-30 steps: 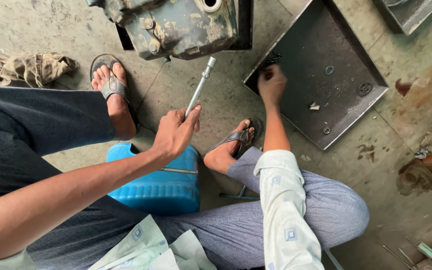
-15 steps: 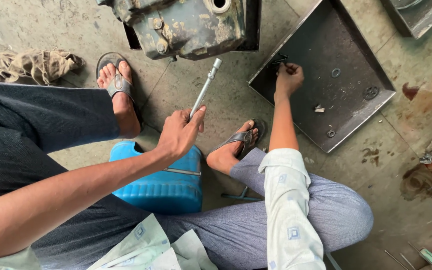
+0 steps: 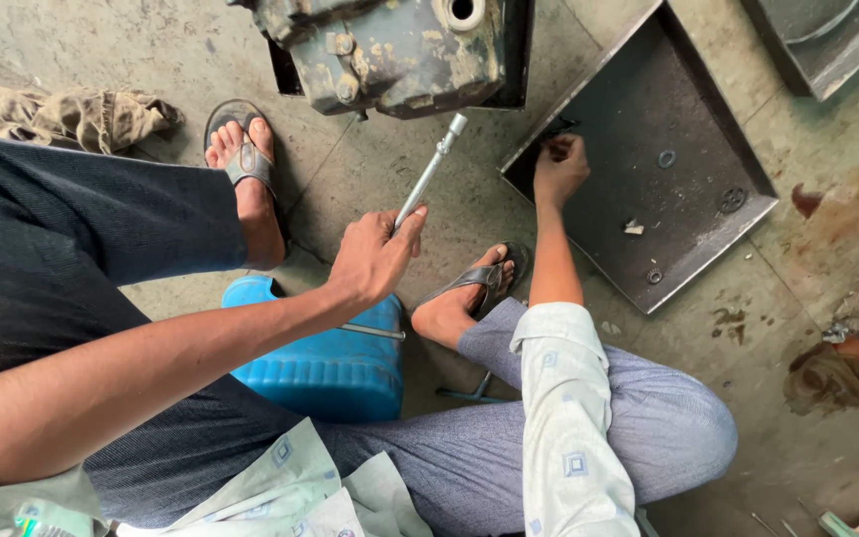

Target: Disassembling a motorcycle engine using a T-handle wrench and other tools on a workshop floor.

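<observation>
Rag (image 3: 72, 114): upper left of the frame, crumpled on the concrete floor (image 3: 390, 189), well apart from your hands.
Stool (image 3: 325, 363): blue, low, lower centre, under you between your legs.
Left hand (image 3: 372, 261): centre of the frame, clamped around the lower end of the wrench (image 3: 429, 171).
Wrench: a long socket wrench, slanting up and right from your fist; its socket end sits just below the engine block (image 3: 390, 50) without touching it.
Engine block: top centre, grimy, bolts showing on its near face; judging by that, the wrench is not yet on a bolt.
Right hand (image 3: 559, 169): right of centre, fingers curled together at the near corner of the tray (image 3: 688, 99); you seem to pinch something small, but I cannot tell what.
Tray: upper right, dark metal, with a few washers (image 3: 665, 158) loose in it.
</observation>
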